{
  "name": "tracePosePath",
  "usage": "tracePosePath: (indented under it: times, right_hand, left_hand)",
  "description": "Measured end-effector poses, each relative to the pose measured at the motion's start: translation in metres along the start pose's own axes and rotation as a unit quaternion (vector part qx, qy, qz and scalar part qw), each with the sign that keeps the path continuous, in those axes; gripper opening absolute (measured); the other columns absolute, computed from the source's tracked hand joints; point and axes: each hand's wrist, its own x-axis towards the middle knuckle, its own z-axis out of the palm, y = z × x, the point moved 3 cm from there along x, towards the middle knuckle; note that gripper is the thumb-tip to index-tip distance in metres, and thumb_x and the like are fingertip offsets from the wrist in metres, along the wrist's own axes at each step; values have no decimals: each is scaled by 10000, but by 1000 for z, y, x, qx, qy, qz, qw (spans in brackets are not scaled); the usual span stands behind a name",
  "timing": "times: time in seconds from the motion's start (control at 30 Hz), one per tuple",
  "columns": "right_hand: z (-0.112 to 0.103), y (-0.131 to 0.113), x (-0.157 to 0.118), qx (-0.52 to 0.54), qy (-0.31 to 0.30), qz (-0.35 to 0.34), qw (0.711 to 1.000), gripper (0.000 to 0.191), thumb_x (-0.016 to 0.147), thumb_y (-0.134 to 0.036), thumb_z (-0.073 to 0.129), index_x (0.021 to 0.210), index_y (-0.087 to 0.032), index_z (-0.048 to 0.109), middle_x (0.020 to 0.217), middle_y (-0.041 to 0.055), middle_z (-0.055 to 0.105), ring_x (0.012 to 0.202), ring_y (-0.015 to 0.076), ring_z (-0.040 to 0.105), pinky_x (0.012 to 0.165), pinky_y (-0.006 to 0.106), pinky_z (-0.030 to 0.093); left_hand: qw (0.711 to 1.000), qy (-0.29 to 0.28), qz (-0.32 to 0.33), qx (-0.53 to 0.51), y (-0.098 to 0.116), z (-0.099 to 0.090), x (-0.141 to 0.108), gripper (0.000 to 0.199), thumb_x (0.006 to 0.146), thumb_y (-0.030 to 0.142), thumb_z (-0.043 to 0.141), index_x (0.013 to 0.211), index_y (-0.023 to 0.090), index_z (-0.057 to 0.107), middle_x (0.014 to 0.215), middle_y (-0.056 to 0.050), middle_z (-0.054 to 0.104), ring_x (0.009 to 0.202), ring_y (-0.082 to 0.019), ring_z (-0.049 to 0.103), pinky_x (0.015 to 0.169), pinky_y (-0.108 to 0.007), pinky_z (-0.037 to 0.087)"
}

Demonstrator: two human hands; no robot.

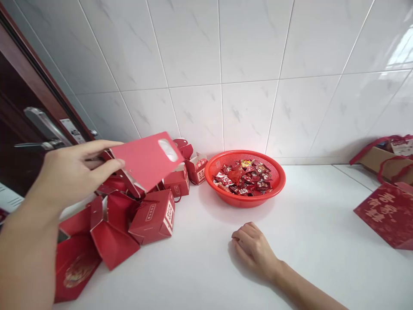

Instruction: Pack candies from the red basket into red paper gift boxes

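My left hand point(77, 172) is closed on a red cardboard gift box point(145, 161), thumb on the near side. The box has a flat flap with an oval cut-out and is raised over a cluster of other red boxes. Just below it lies a red gift box point(153, 217) with white printed panels, and an open red box point(112, 232) spreads its flaps beside that. My right hand point(253, 249) rests on the white table with its fingers curled in; whether anything is inside them is hidden. Beyond it stands a red plastic basket point(211, 189) filled with small wrapped sweets point(245, 176).
Several more red boxes point(195, 168) stand near the basket by the tiled wall point(193, 112). At the right are a dark red box with gold writing point(383, 211) and a brown carton with red ribbon point(374, 161). A door with a metal handle point(41, 125) is at left.
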Motion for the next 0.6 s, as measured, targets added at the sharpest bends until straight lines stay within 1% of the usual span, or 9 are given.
tracePosePath:
  times: [0.03,0.1,0.17,0.2,0.27,0.3,0.37,0.47,0.6]
  right_hand:
    - [-2,1,0,11,13,12,1000,133,973,-131,475,999,-217,573,806,40,674,698,190,596,693,331,490]
    - [-8,3,1,39,44,46,997,174,986,-164,496,1140,-219,555,942,69,689,760,192,632,713,327,522]
    - [-15,7,0,69,69,82,992,256,997,-201,502,1252,-223,515,1035,84,677,805,189,654,748,324,544]
    - [-18,9,-1,83,77,100,988,287,1001,-216,494,1288,-225,500,1032,79,670,822,189,660,770,326,549]
    - [-24,14,-2,111,81,132,982,319,1001,-242,465,1317,-228,500,968,55,657,844,198,659,801,337,550]
    - [-26,17,-3,130,77,143,978,331,996,-260,449,1319,-229,512,942,47,650,843,204,653,804,347,549]
    - [-29,19,-2,185,54,156,969,366,980,-319,430,1319,-229,537,1009,66,660,820,207,629,775,359,544]
    - [-28,17,1,286,-5,172,943,494,951,-459,490,1386,-227,517,1204,113,646,718,172,560,647,324,496]
    - [-22,7,5,378,-78,187,904,617,885,-623,625,1349,-223,547,912,22,630,638,136,467,552,266,373]
  left_hand:
    - [995,-77,15,-65,8,0,-3,568,749,569,514,1146,242,754,886,57,779,820,-197,701,789,-315,556]
    - [952,-237,92,-168,32,4,-13,548,707,550,592,1131,252,769,1001,43,791,830,-202,693,753,-298,550]
    - [897,-342,200,-196,60,13,-27,433,749,466,574,1055,255,796,1020,24,795,866,-213,700,747,-275,548]
    - [866,-389,250,-191,74,20,-35,373,785,368,536,1028,267,801,996,29,795,870,-202,699,746,-256,542]
    - [800,-475,318,-182,100,36,-54,406,773,204,505,1044,292,795,1007,35,790,893,-187,696,762,-237,528]
    - [777,-505,338,-163,110,45,-63,443,762,159,506,1073,297,790,997,30,790,865,-187,697,745,-242,526]
    - [755,-523,363,-157,128,60,-77,457,761,136,525,1101,293,786,1030,7,790,930,-217,707,785,-262,531]
    - [730,-510,395,-225,147,77,-89,506,755,100,539,1183,263,754,1161,-24,769,1037,-238,702,858,-284,535]
    - [706,-490,406,-310,159,94,-97,494,794,102,577,1248,251,705,1253,-45,733,1071,-228,697,893,-308,544]
